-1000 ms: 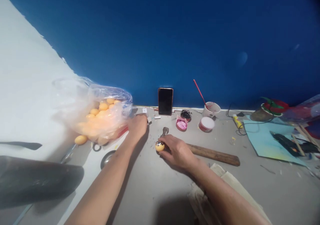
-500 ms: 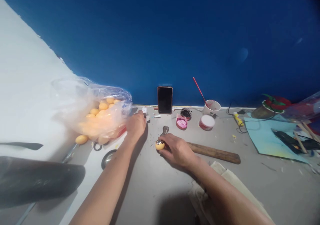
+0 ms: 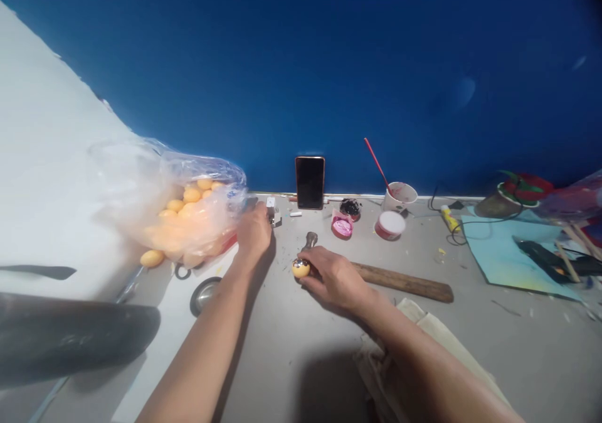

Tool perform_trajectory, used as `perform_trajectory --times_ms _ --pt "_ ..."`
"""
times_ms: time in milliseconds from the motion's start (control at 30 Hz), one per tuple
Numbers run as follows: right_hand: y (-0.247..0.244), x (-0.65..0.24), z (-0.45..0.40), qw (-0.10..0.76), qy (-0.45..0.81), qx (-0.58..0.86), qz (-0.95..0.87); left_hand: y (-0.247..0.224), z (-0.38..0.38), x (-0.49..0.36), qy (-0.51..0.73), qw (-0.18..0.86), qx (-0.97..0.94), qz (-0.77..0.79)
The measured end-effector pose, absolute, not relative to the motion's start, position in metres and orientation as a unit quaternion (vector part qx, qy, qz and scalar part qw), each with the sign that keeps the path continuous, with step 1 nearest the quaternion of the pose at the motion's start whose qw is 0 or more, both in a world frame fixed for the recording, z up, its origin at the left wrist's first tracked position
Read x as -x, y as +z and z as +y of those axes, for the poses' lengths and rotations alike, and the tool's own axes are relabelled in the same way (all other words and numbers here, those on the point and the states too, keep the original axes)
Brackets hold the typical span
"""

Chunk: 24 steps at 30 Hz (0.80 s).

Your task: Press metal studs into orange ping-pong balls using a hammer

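My right hand (image 3: 332, 275) has its thumb and fingers closed on a small ball (image 3: 301, 268), yellow below and shiny silver on top. Just behind that hand lies a hammer, its dark head (image 3: 311, 241) to the left and its wooden handle (image 3: 407, 283) stretching right. My left hand (image 3: 255, 230) is closed at the back left, beside a small metal and white object (image 3: 271, 209); its fingertips are mostly hidden, and I cannot make out what they hold. Left of it, a clear plastic bag (image 3: 192, 222) holds several yellow balls, and one yellow ball (image 3: 152, 258) lies outside.
A phone (image 3: 310, 183) stands against the blue wall. Right of it are a pink pot (image 3: 342, 225), a black pot (image 3: 350, 208), a lidded tub (image 3: 390, 225) and a cup (image 3: 399, 197) with a red stick. A cloth (image 3: 423, 329) lies under my right forearm.
The view has tilted and shifted slightly. My left hand has drawn back a little from the small metal and white object, which shows more. My right hand keeps the ball.
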State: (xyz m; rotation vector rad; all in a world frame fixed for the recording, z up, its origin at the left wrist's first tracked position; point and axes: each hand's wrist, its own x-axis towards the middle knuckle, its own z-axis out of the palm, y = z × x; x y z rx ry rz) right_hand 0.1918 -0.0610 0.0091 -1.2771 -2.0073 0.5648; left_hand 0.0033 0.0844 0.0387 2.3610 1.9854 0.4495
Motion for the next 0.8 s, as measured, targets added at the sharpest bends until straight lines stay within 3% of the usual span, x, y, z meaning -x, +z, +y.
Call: perform_trajectory --times_ms 233,467,567,800 --pt "0.011 -0.191 -0.062 0.350 0.233 0.497 -0.759 0.047 0.069 -0.008 0.215 0.086 -0.751 0.618" --pt "0.012 -0.190 -0.057 0.420 0.291 0.565 -0.648 0.050 0.014 -0.009 0.372 0.526 -0.540 0.542" --pt "0.013 -0.192 -0.053 0.462 0.302 0.579 -0.601 0.044 -0.001 -0.010 0.387 0.662 -0.419 0.487" --pt "0.019 -0.194 -0.052 0.479 0.323 0.582 -0.571 0.026 -0.012 -0.015 0.430 0.732 -0.317 0.422"
